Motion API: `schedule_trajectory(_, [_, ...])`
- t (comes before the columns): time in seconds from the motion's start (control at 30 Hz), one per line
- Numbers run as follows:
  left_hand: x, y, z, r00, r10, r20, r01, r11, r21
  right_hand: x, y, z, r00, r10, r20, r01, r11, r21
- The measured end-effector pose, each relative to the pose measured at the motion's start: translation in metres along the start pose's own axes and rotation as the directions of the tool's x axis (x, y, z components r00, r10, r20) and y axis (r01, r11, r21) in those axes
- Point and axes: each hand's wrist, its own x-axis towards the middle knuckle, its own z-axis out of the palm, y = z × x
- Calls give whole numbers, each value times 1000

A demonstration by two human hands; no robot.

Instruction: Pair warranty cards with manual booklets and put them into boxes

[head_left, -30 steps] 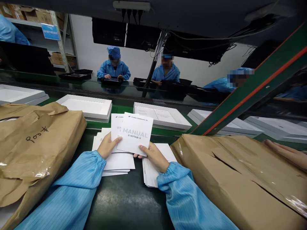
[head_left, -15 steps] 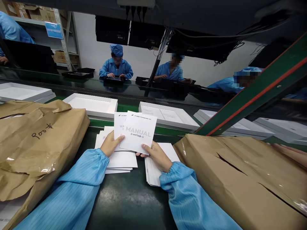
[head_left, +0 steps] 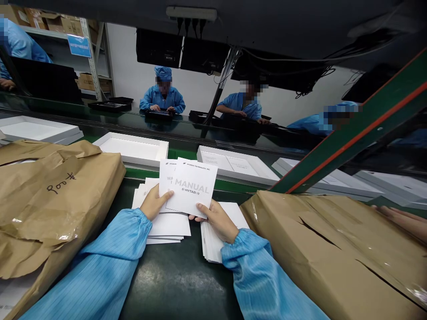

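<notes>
My left hand [head_left: 154, 202] pinches a white printed card [head_left: 166, 173] by its lower left, thumb on the front. Overlapping that card is a white manual [head_left: 196, 182] marked "MANUAL" and "HYTAB", which my right hand [head_left: 216, 218] grips at its lower right corner. Both papers are held up side by side, facing me. Behind and below my left hand lies a pile of white papers [head_left: 170, 229] on the dark green bench. A second white stack [head_left: 233, 213] sits under my right hand, partly hidden by it.
Brown paper parcels lie at left [head_left: 76, 191] and right [head_left: 300, 249]. White open boxes line the belt beyond, one [head_left: 133, 149] at centre left, another [head_left: 236, 164] holding papers. A green slanted beam [head_left: 360, 129] crosses at right. Co-workers sit opposite; another person's hand [head_left: 400, 222] rests at far right.
The view has tilted slightly, so the surroundings sit a little lower. Both hands keep the same hold on the two papers. The co-worker at centre right has shifted a little.
</notes>
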Motion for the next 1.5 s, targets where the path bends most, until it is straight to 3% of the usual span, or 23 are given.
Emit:
schedule_trajectory(0.67, [-2, 3, 2, 1000, -15, 6, 15, 1000, 0, -1, 1, 1, 1000, -24, -5, 24, 999, 29])
schedule_trajectory(0.87, [-1, 4, 4, 999, 2, 43, -1, 999, -37, -2, 1, 0, 995, -10, -98, 24, 989, 143])
schedule_trajectory(1.03, [-5, 3, 9, 992, -93, 81, 89, 995, 53, 0, 3, 0, 979, -55, -195, 96, 973, 210])
schedule_trajectory(1.1, [-6, 4, 9, 995, -92, 35, 89, 993, 73, 0, 4, 1, 977, -72, -200, 110, 976, 186])
schedule_trajectory(1.2, [-4, 5, 1, 990, -42, -133, 51, 996, 66, 1, 5, 2, 979, -105, -176, 129, 983, 133])
schedule_trajectory(1.33, [11, 5, -24, 930, -12, -368, 2, 1000, -26, 0, 5, 2, 979, -127, -159, 143, 985, 94])
schedule_trajectory(1.5, [53, 10, -51, 915, -162, -369, 125, 985, -120, 0, 3, 2, 980, -97, -174, 118, 987, 113])
